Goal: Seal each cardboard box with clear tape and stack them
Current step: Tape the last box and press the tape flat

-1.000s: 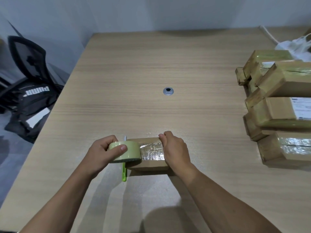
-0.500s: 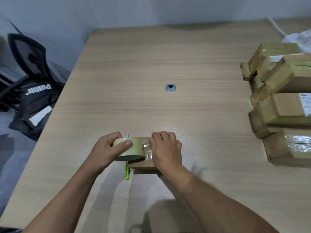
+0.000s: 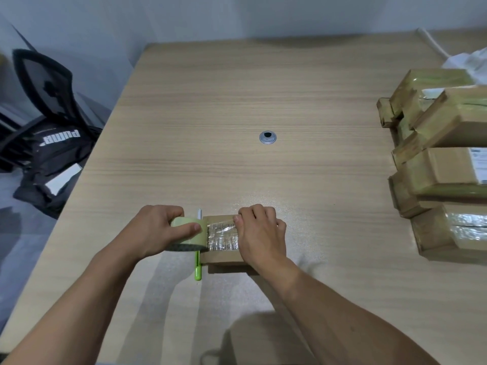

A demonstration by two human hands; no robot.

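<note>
The small cardboard box (image 3: 224,256) lies at the 6 o'clock side of the worktop (image 3: 237,101), close to the person. Only its near side wall and a strip of its top show. A band of clear tape (image 3: 222,237), shiny and wrinkled, runs across its top from left to right.

The right hand (image 3: 261,233) covers the box's 3 o'clock end. Its grip is closed on the box, with fingers curled over the far top edge and the thumb down on the tape. How far the tape runs under the palm is hidden.

At the box's 9 o'clock end the left hand (image 3: 152,230) has its grip clamped on the pale green tape roll (image 3: 191,238), thumb across the outer face and fingers over the far side. The roll touches the box's left top edge.

A green-handled cutter (image 3: 198,270) lies just beside the box's left side. Its middle is hidden under the roll, with only the handle end and a pale tip showing.

A round metal grommet (image 3: 267,137) sits at 12 o'clock from the box, well apart. At 2 to 3 o'clock stands a pile of taped boxes (image 3: 442,167), cut off by the frame edge. Off the worktop at 10 o'clock a black chair (image 3: 42,85) holds a black bag (image 3: 55,154).
</note>
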